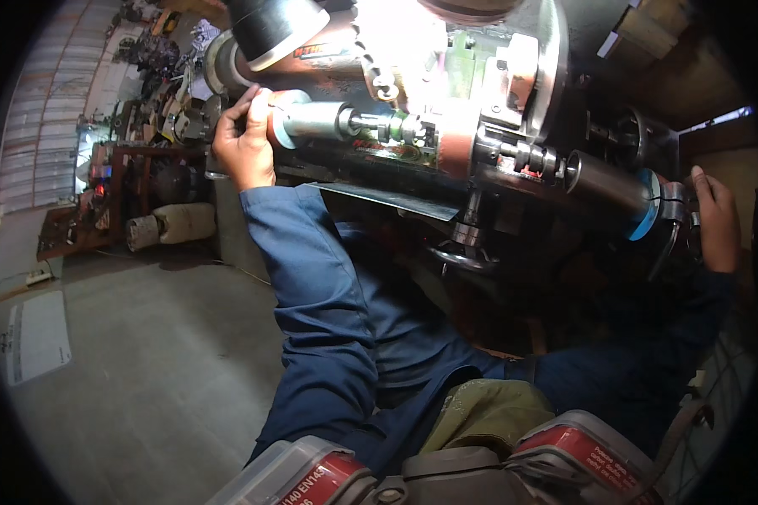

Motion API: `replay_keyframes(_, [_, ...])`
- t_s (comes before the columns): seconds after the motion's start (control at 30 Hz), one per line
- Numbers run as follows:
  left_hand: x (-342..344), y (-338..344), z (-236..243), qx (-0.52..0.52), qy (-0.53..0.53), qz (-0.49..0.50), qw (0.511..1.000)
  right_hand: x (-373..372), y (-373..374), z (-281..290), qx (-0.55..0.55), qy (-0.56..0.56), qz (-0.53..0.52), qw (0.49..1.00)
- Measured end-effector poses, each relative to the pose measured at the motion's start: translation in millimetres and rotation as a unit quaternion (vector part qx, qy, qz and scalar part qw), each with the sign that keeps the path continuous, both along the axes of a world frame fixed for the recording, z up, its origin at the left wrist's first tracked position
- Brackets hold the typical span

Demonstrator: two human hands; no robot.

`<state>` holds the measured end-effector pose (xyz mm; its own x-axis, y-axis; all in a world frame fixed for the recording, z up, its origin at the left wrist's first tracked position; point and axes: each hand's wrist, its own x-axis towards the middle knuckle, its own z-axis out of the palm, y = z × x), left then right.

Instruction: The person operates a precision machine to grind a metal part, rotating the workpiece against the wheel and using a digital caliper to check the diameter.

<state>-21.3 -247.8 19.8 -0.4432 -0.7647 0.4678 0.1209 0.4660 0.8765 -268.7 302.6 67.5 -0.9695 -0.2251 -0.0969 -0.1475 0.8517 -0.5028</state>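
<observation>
My left hand [247,139] is closed around the pale-blue-edged disc [288,120] at the outer end of a grey metal cylinder [320,123]. A stepped metal shaft [392,128] extends from that cylinder toward the reddish-brown block [457,150] in the middle. Further right, a similar stepped shaft [526,157] runs into a darker cylinder [606,183] with a blue ring [647,204] on its end. Beside that ring, my right hand [717,215] grips the metal clamp [673,204], which has a lever hanging down. Its fingers are partly hidden behind the clamp.
A black lamp [274,29] hangs over the machine, and glare washes out its middle. Below is a handwheel [465,255]. A cluttered bench [122,189] and a pale roll [173,227] are at the left. Respirator filters [585,454] fill the lower edge.
</observation>
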Motion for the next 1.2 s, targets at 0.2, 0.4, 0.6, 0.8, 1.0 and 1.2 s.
replay_keyframes(0.2, [-1,-1,-1,0.030,0.039,-0.019,0.999,-33,-5,-5,-0.044,-0.128,0.071,0.988])
replay_keyframes(0.4, [2,0,2,0.053,0.040,-0.013,0.998,-7,-6,6,0.019,-0.016,0.050,0.998])
replay_keyframes(0.6, [8,4,5,0.040,0.006,-0.007,0.999,70,-3,-16,0.055,0.335,0.003,0.941])
replay_keyframes(0.8, [9,-2,2,-0.007,0.003,0.000,1.000,107,-35,-73,-0.124,0.523,-0.074,0.840])
replay_keyframes(1.0, [10,0,5,0.040,0.001,-0.017,0.999,92,-28,-49,-0.105,0.405,-0.090,0.904])
replay_keyframes(1.2, [11,16,24,0.130,-0.016,0.010,0.991,59,-14,-10,-0.001,0.208,-0.053,0.977])
